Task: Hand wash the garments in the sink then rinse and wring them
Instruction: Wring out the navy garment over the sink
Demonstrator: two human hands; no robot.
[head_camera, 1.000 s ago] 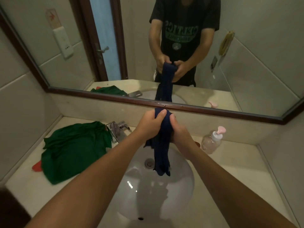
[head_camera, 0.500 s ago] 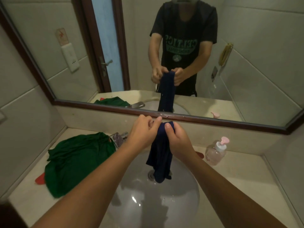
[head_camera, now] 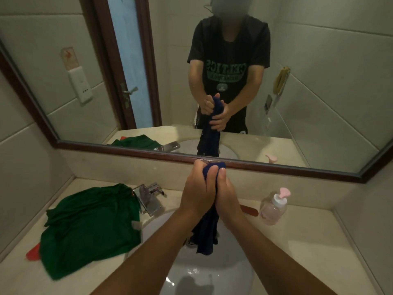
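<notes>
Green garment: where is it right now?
In the head view the green garment lies spread on the counter, left of the sink, its far right corner next to the faucet.

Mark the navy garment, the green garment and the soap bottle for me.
navy garment [head_camera: 207,237]: head view, hanging lower part.
green garment [head_camera: 89,228]: head view, middle of the cloth.
soap bottle [head_camera: 270,211]: head view, clear body.

Glossy sink [head_camera: 212,273], wet cloth garment [head_camera: 207,233]

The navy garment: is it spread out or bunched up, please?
Bunched up: the navy garment hangs narrow over the sink, left hand and right hand gripping its top.
</notes>
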